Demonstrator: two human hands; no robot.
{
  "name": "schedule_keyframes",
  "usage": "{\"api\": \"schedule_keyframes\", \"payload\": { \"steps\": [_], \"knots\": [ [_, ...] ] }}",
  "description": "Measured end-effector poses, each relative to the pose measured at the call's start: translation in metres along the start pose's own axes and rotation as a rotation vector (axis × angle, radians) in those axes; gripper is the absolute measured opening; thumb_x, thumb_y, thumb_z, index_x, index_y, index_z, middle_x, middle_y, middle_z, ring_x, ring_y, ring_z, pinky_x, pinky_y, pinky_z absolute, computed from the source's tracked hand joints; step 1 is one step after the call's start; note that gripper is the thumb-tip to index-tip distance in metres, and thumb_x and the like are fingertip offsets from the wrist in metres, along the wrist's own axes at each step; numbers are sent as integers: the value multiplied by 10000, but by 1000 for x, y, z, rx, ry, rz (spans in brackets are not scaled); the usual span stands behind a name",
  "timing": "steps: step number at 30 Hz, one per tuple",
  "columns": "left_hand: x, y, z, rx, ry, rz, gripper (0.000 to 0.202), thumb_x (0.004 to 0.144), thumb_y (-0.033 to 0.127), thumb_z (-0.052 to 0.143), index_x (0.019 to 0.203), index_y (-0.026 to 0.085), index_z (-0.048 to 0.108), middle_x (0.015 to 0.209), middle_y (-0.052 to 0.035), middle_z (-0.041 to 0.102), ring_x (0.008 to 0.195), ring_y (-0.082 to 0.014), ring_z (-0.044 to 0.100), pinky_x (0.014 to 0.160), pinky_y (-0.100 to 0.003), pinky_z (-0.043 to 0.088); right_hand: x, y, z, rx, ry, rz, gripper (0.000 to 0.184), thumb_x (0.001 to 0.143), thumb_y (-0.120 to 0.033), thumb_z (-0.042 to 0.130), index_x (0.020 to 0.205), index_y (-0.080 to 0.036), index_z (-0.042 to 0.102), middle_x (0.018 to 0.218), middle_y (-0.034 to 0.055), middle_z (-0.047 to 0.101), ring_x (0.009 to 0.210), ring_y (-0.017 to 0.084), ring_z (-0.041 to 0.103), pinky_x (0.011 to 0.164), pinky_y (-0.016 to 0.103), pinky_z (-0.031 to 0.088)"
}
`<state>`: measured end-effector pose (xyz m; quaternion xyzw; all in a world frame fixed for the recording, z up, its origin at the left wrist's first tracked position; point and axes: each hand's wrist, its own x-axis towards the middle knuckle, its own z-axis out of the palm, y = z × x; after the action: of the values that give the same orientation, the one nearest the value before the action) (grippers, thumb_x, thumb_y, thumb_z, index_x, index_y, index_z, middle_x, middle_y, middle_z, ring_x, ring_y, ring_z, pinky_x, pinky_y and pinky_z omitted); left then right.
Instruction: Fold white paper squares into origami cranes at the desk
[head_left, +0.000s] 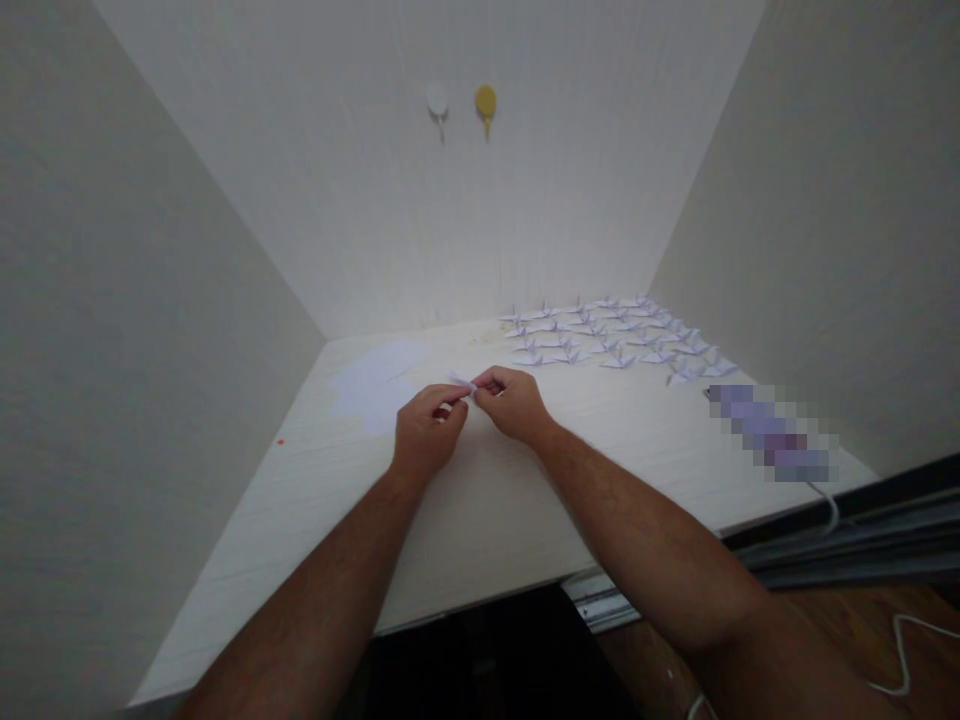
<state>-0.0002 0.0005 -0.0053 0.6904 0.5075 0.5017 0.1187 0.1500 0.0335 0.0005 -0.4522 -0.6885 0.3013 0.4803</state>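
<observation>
Over the middle of the white table, my left hand and my right hand meet at the fingertips. Between them is a small folded piece of white paper, pinched by both hands, with one thin end sticking up to the left. The fingers cover most of it, so its exact shape is hidden. Just left of my left hand lie loose white paper sheets spread flat on the table. Beyond my right hand, folded paper cranes stand in several rows toward the back right.
A blurred-out object with a white cable lies near the right edge. Walls enclose the table at left, back and right. A white hook and a yellow hook hang on the back wall. A red dot marks the left side.
</observation>
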Motion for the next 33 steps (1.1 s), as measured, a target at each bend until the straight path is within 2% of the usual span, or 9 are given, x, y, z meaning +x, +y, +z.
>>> {"api": "schedule_keyframes", "payload": {
  "steps": [4,7,9,12,14,19,23,28,33],
  "knots": [
    [3,0,-3,125,153,-39,210,724,224,653,926,180,684,922,-48,668,750,-148,623,642,-274,527,0,2,0,-78,-22,19,114,739,-227,596,764,-166,689,690,3,677,635,113,586,618,226,442],
    [6,-2,-6,123,230,-48,426,681,222,691,1098,165,622,1067,-86,634,902,-183,616,707,-295,524,0,2,-1,-140,-55,-3,102,737,-227,596,733,-169,680,683,2,670,634,113,574,623,232,429],
    [7,-3,-7,94,152,-74,429,689,244,691,1108,175,626,1072,-80,649,923,-187,620,739,-298,516,-1,2,-2,-165,-86,-26,100,737,-228,600,732,-169,681,670,0,665,617,110,561,607,230,413],
    [6,-2,-8,97,-45,-169,184,721,306,670,861,191,704,830,-25,700,744,-163,635,707,-283,498,-2,2,-3,-179,-128,-65,96,736,-232,614,731,-166,684,653,-2,657,600,105,551,585,225,392],
    [6,-2,-8,96,-114,-221,149,728,336,663,743,193,703,714,-5,692,656,-152,620,665,-272,482,-2,2,-4,-168,-144,-86,92,738,-232,621,729,-165,684,647,-3,653,597,103,551,580,221,388],
    [6,-1,-10,-22,-197,-283,207,717,384,675,746,180,697,703,-11,697,645,-150,617,621,-257,458,-4,2,-5,-99,-148,-129,77,738,-221,633,741,-167,687,642,-12,650,592,91,540,598,211,398],
    [8,1,-11,-105,-255,-381,226,715,393,673,747,170,697,624,-6,667,547,-125,564,543,-241,427,-4,4,-3,-35,-148,-133,72,740,-218,634,740,-166,683,641,-16,656,589,87,550,599,205,407],
    [8,0,-12,-281,-276,-501,222,692,371,698,701,150,683,575,-27,655,506,-116,552,511,-232,423,-4,6,-2,-49,-121,-225,60,750,-199,631,750,-172,685,675,-10,673,624,95,575,614,205,407],
    [8,-4,-8,-429,-229,-614,188,647,312,725,704,140,679,560,-34,650,510,-124,576,527,-241,446,-3,5,-4,-76,-115,-346,96,780,-168,596,757,-176,688,707,-7,677,655,94,582,636,203,402]
  ]
}}
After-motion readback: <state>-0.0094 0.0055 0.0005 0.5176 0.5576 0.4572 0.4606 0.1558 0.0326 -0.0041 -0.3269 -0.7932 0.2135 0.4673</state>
